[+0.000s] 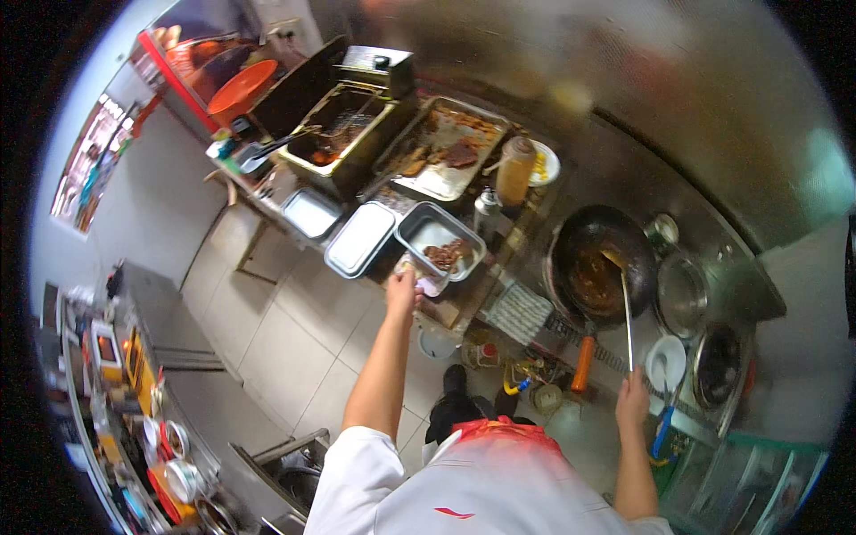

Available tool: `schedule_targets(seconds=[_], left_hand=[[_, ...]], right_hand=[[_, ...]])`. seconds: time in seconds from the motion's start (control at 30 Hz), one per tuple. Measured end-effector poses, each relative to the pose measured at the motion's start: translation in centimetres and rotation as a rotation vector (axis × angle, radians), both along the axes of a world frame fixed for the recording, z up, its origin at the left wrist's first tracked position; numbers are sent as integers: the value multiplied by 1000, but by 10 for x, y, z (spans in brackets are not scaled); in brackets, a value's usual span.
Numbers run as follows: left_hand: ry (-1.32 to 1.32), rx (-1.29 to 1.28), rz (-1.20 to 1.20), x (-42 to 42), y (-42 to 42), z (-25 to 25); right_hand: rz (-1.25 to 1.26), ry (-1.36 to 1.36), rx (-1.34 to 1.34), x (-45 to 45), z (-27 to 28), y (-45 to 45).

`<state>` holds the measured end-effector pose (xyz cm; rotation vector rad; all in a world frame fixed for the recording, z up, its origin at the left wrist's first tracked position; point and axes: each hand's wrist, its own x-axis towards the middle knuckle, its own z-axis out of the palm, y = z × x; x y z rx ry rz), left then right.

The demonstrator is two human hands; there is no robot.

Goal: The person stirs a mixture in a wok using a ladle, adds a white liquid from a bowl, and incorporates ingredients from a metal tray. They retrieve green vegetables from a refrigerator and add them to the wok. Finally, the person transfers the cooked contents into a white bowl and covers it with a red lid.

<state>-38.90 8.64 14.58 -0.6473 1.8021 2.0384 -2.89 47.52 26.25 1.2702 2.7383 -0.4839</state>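
My right hand (632, 398) grips the handle of a long metal ladle (627, 314), whose head rests in brown sauce inside a dark wok (625, 234) on the stove. The wok's orange handle (584, 364) points towards me. My left hand (402, 294) is at the near edge of a metal container (428, 224) holding chopped brown food (447, 255). Its fingers are at a small pale item (431, 283) beside the container; I cannot tell whether they grip it. A lidded metal container (362, 239) stands to the left.
A deep fryer (334, 134) and a metal tray (438, 187) with fried food are at the back. A sauce bottle (516, 172) and a smaller bottle (487, 208) stand between tray and wok. Right of the wok are a strainer (682, 294) and a white bowl (666, 354).
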Motion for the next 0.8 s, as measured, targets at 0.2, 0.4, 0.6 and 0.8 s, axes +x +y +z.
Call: schedule_targets(seconds=[0.2, 0.4, 0.6, 0.8], left_hand=[[12, 65, -94, -14, 32, 8], [34, 12, -100, -23, 37, -19], [83, -22, -66, 20, 66, 30], [98, 24, -97, 95, 101, 54]], right_hand=[[20, -93, 99, 17, -49, 6], [26, -186, 127, 1, -23, -6], [303, 249, -38, -39, 15, -24], [772, 508, -174, -114, 30, -103]])
